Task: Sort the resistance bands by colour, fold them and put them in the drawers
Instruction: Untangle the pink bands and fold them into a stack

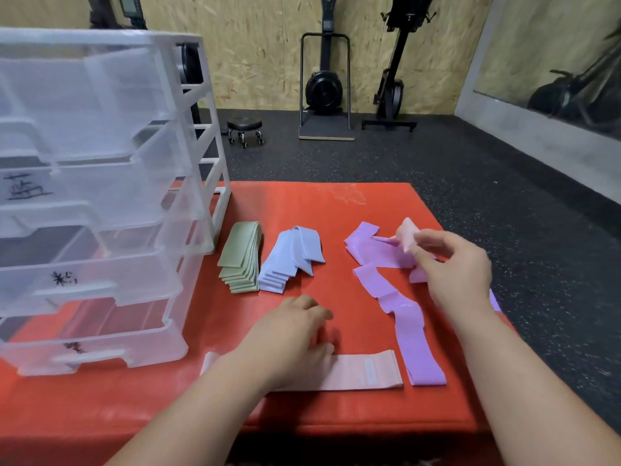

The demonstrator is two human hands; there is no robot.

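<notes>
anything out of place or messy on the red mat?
Yes. The purple bands lie loose and twisted on the right of the mat, unlike the tidier green stack and blue stack. A crumpled pink band sits among them, pinched by the right hand. The left hand rests on a flat pink band at the front.

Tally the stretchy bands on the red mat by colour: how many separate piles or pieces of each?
Green stack: 1
Blue stack: 1
Pink bands: 2, one flat partly beneath the left hand, one pinched by the right hand
Purple pieces: 2 in plain view, perhaps more hidden
Total: 6
</notes>
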